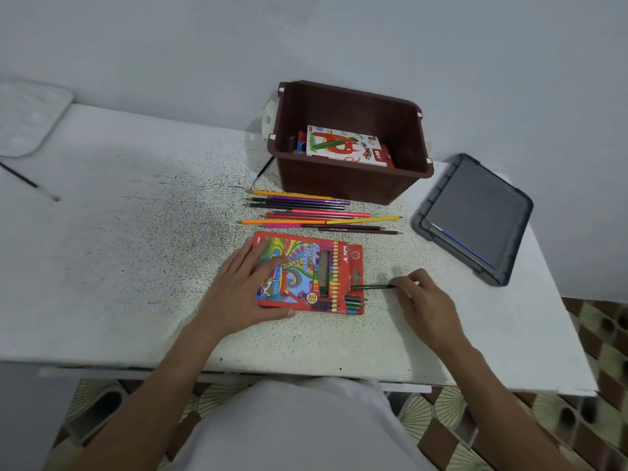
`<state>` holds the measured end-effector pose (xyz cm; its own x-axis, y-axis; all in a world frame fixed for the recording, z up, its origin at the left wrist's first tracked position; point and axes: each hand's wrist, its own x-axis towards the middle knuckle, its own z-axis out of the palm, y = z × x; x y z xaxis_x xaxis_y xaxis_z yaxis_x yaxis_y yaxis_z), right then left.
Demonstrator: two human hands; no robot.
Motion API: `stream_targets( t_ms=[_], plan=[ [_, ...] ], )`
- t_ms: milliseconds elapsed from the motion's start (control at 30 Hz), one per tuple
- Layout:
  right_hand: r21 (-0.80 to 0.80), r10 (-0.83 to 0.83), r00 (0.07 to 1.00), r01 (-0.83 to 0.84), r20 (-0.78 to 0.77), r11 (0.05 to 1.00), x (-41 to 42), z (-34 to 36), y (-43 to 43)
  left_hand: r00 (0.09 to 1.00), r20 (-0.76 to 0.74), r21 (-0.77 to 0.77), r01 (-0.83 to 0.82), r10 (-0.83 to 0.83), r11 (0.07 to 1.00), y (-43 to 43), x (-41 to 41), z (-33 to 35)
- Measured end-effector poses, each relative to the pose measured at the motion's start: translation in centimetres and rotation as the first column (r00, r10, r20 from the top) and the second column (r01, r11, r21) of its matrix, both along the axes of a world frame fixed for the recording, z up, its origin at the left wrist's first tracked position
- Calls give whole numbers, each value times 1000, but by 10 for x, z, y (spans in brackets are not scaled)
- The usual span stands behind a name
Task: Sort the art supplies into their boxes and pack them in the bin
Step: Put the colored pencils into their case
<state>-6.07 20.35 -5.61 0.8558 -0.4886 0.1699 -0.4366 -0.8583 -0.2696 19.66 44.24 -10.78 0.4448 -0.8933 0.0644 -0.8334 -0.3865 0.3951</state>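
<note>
Pinching a dark green pencil (372, 286) by its back end, the right hand (421, 300) is closing thumb and fingertips on it, and the point is poking into the open right end of the red colour pencil box (306, 266). A few other pencils are already sitting in that opening, tips showing.

The left hand (238, 283) is lying flat on the left part of the box, fingers straight and slightly spread, with the thumb running along the near edge, so it's pressing the box down on the table (136, 249) rather than grabbing it.

Just beyond the box, a bunch of loose pencils (319, 212) are lying in a rough row: orange, purple, pink, red, yellow and some dark ones. Behind them the brown bin (350, 185) is sitting open against the wall, with an oil pastels box (343, 146) lying inside on top of some smaller bits I can't make out.

To the right the grey lid (475, 212) is resting on the table with a blue brush (465, 246) lying on it. Way over on the left, a white palette (27, 117) and a dark brush (30, 181) are sitting well apart from everything else.
</note>
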Motion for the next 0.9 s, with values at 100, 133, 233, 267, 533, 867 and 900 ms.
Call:
stream_targets(
  t_ms=[100, 133, 233, 267, 533, 867, 900],
  plan=[
    [53, 70, 997, -70, 15, 996, 13, -7, 15, 1000, -9, -3, -1, 1, 1000, 0, 0, 1],
    [73, 75, 997, -76, 17, 994, 16, -9, 19, 1000, -17, -11, -4, 4, 1000, 0, -1, 1],
    [109, 70, 997, -73, 29, 991, 23, -14, 25, 1000, -23, -22, -6, 6, 1000, 1, -1, 1],
    [118, 72, 997, -76, 38, 990, 23, -15, 26, 1000, -21, -19, -5, 5, 1000, 1, 0, 2],
    [192, 39, 990, -64, 134, 979, 17, -19, 29, 999, -40, -8, -10, 9, 1000, 1, -2, 4],
    [242, 45, 989, -79, 143, 967, 19, -19, 19, 999, -41, 7, -9, 9, 1000, 1, -2, 6],
    [238, 6, 989, -41, 146, 970, 20, -18, 15, 999, -41, 8, -9, 9, 1000, 1, -2, 6]
  ],
)
